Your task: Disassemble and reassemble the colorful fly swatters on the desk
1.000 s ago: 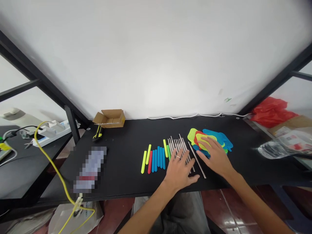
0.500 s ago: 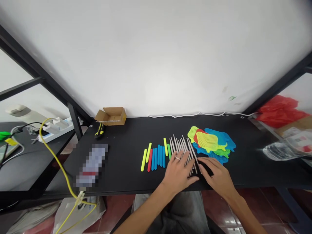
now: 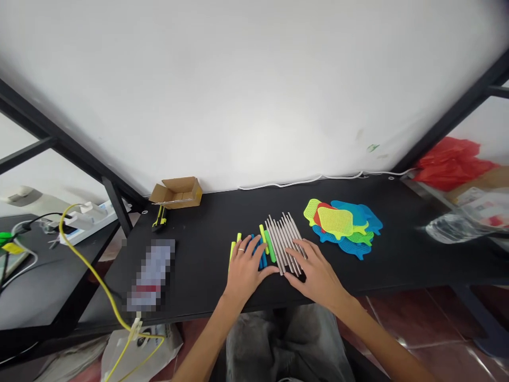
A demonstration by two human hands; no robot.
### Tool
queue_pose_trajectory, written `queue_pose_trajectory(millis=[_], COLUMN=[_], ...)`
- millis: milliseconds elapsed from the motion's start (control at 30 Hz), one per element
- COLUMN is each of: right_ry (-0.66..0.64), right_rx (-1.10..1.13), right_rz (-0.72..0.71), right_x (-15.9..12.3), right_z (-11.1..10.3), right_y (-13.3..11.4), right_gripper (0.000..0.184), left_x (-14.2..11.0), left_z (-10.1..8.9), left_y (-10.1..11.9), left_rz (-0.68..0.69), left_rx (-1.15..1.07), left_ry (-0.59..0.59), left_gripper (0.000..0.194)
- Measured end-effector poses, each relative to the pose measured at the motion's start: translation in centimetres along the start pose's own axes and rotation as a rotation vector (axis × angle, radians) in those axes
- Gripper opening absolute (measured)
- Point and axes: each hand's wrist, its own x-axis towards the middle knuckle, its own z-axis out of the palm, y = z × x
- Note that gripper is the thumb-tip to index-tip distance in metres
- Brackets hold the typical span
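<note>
My left hand (image 3: 245, 269) lies palm down with spread fingers over the row of coloured plastic handles (image 3: 271, 246), hiding most of the blue ones and the red one. Yellow and green handles show around it. My right hand (image 3: 318, 273) is open, its fingers resting on the right side and lower ends of several slim silver metal rods (image 3: 280, 241) laid side by side. The thumbs of both hands are near the rods' lower ends. To the right, fish-shaped mesh swatter heads (image 3: 336, 221) in yellow, red, blue and green lie in an overlapping pile.
At the back left stands an open cardboard box (image 3: 182, 195) with a yellow-black tool (image 3: 159, 218) before it. A blurred phone-like device (image 3: 153, 273) with a yellow cable (image 3: 93, 270) lies left. Clear plastic wrap (image 3: 445, 228) and a red bag (image 3: 453, 162) are at right.
My left hand has moved left from the rods onto the handles. My right hand has shifted left onto the rods, which now lie closer together. The camera view has turned slightly.
</note>
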Motion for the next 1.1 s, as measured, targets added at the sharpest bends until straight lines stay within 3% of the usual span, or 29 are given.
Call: queue_pose_trajectory(millis=[200,467,633,767,1000,1100], right_ry=[-0.014,-0.038,-0.014,-0.053,0.019,0.004], right_rx=[-0.091,-0.163,-0.189,-0.186,-0.166,-0.164], right_rz=[-0.053,-0.065,-0.080,-0.122,-0.115,-0.136], right_x=[1.4,2.4,2.7,3.0,2.7,2.5], right_z=[0.6,1.4,1.4,1.8,1.9,2.1], right_y=[-0.3,-0.7,-0.9,-0.8,-1.0,-0.9], right_gripper=[0.060,0.050,0.052,0.049,0.052,0.051], left_x=[0.2,1.1,1.1,0.6,0.3,0.3], left_z=[-0.7,0.3,0.0,-0.3,-0.8,-0.6], left_y=[-1.5,-2.4,-2.2,-2.1,-2.1,-1.9], left_rz=[0.081,0.097,0.160,0.147,0.161,0.161], left_rx=[0.035,-0.018,0.006,0.005,-0.008,-0.020], left_ry=[-0.032,0.010,-0.025,-0.061,-0.052,-0.069], left_gripper=[0.083,0.074,0.088,0.079,0.075,0.062])
